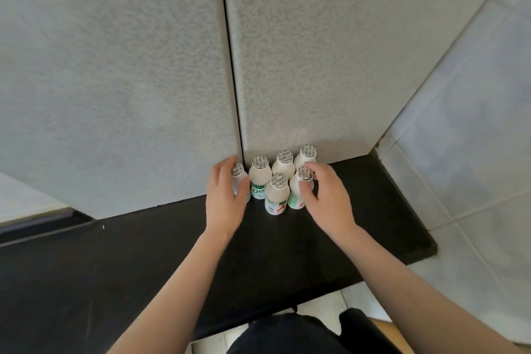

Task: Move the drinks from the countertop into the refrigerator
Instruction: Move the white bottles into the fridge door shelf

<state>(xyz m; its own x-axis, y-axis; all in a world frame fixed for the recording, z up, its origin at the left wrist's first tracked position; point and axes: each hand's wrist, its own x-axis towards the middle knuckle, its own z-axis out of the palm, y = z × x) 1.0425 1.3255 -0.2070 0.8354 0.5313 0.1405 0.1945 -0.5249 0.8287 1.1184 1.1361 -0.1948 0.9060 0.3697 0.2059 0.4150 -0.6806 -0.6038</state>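
Several small white drink bottles with foil lids stand in a cluster on the black countertop (359,210), close to the grey wall. My left hand (225,198) curls round the leftmost bottle (238,174), hiding most of its body. My right hand (324,195) wraps round the front right bottle (303,181), thumb across its body. Between my hands stand a bottle with a green label (260,178) and a front bottle (277,195). Two more bottles (284,164) stand at the back. No refrigerator shows in this view.
Grey textured wall panels (143,66) rise right behind the bottles, with a dark seam between them. The countertop ends at a corner on the right (428,247), with a white tiled wall and floor (474,152) beyond. My dark clothing shows at the bottom edge.
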